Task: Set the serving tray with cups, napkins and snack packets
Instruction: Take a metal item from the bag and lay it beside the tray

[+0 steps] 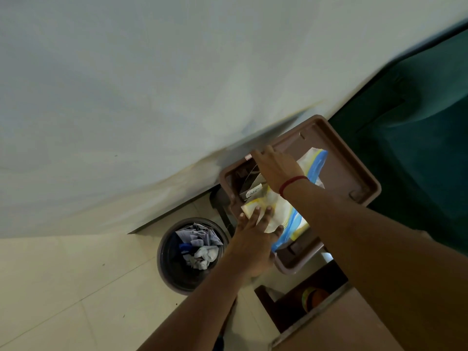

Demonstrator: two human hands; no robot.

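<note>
Right now my left hand (253, 239) lies flat on the near end of a white, yellow and blue snack packet (293, 216), with the fingers (266, 216) straight and slightly spread and the thumb along its near edge. They press it down and do not curl round it. The packet runs away from those fingers, across the floor of the brown serving tray (349, 171), and passes under my right wrist, which has a red thread (293, 183) round it.

My right hand (277, 165) reaches past the packet to the tray's far corner. Only its back shows, so I cannot tell whether its fingers pinch anything. Just below them sits a small pale labelled sachet (254, 192), beside something thin and clear that I cannot make out.

I judge the step to be settling the packets into place. To do it well I should keep the left palm steady so the big packet cannot slide off the near rim, and let the right fingers nudge the small pieces snug into the corner. That leaves the bare half of the tray for cups. A waste bin (160, 254) stands on the floor just beyond my left knuckles, so anything that slips that way is lost.
</note>
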